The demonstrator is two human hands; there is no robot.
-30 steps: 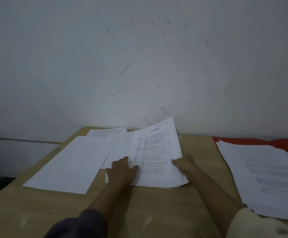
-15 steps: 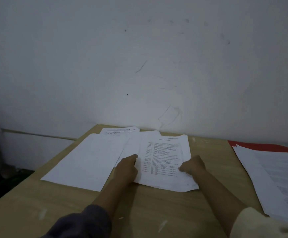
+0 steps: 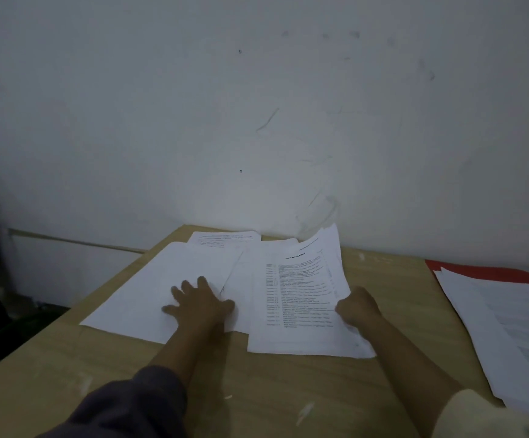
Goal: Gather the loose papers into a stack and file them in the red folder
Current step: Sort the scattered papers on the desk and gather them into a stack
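– On the middle of the tabletop [image 3: 288, 390], the printed sheets [image 3: 301, 298] have their far corner lifted again; half a second back they lay flat. The right hand [image 3: 356, 306] has its grip closed on their right edge.
– And the left hand [image 3: 200, 300]?
– It slid off them onto the blank sheet [image 3: 149, 289] just to the left, grip open, fingers spread flat. Guessing it drags that one in next. The red folder [image 3: 490, 271] sits well off right under its own pile, so filing's a way off imo.

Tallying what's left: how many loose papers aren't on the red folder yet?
4 visible: blank sheet under left hand, list sheaf gripped by right hand, plain sheet beneath it, printed sheet at the back. Others may lie hidden.
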